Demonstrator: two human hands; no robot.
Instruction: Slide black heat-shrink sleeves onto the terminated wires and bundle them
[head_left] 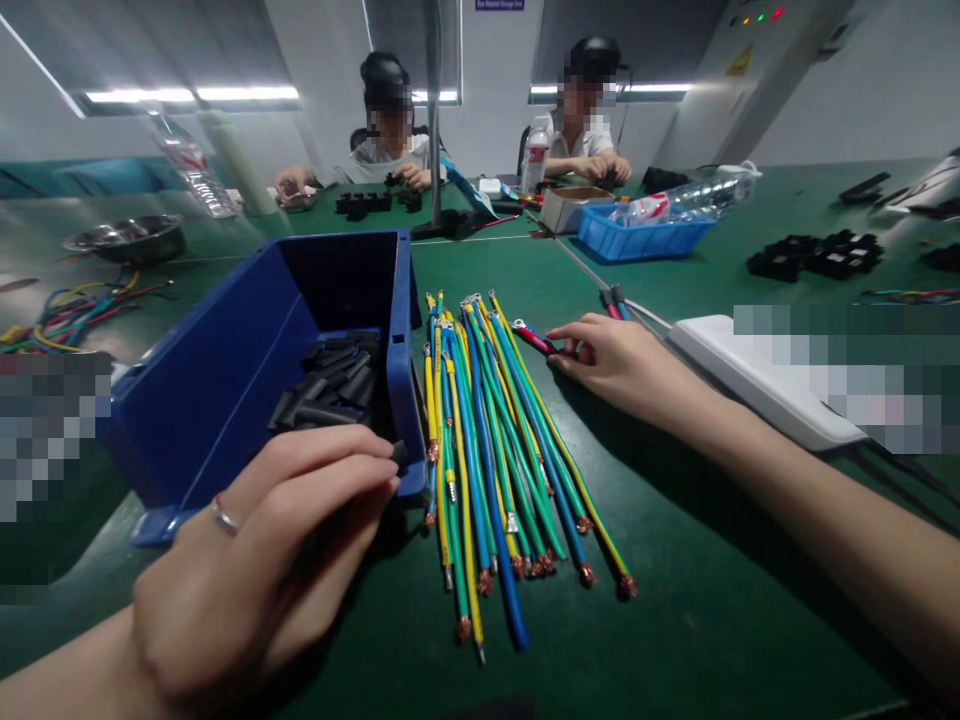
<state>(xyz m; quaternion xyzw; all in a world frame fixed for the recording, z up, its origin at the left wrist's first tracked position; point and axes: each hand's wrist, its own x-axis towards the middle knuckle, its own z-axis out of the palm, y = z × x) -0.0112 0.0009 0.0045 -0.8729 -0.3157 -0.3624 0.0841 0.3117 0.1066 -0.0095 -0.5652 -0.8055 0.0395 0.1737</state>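
Note:
My left hand point(292, 540), with a ring on one finger, pinches a short piece of black tubing point(400, 454) at the front right corner of a blue bin point(187, 400). Several similar black tubing pieces point(330, 390) lie inside that bin. Thumb and fingers of my right hand point(611, 360) are closed on a red cable point(534, 340) with a metal ring terminal at its visible end; the rest is hidden by the hand. Between my hands, yellow-green and blue wires point(495, 450) lie side by side on the table, some with metal terminals, many with bare copper ends.
A white power strip point(765, 380) lies to the right. Farther back are a blue tray point(645, 235) with a bottle, black parts point(817, 255), a metal stand pole point(433, 120) and a steel bowl point(127, 238). Two people point(386, 150) sit working across the green table point(480, 265).

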